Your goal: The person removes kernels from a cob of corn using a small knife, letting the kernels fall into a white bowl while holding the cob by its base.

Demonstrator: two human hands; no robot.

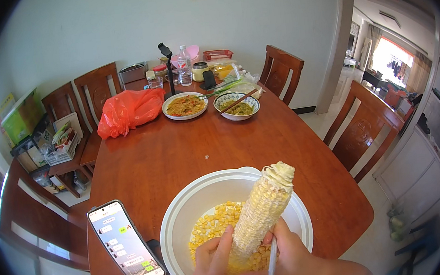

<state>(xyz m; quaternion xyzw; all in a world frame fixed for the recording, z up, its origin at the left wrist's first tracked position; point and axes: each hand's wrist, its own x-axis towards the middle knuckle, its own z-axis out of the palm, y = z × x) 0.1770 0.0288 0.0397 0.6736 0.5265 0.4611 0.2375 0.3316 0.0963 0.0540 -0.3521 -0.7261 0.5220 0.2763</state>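
Observation:
A corn cob [264, 206], its visible side stripped of kernels, slants up over a pale plastic basin [171, 225]. My left hand [210, 263] grips the cob's lower end from the left, thumb along its side. My right hand [299, 255] is closed around a thin metal handle [272, 265], and its fingers rest against the cob from the right. The far end of that tool is hidden, so its kind cannot be told. Loose yellow corn kernels [216, 219] cover the basin floor beneath the cob.
Left of the basin lies a lit smartphone [126, 242]. Farther back on the wooden table [158, 155] are a red plastic bag [130, 112], a plate of food [186, 105], a bowl [238, 116] with chopsticks [238, 102], a phone stand [171, 74] and a water bottle [184, 67]. Wooden chairs [366, 131] surround it.

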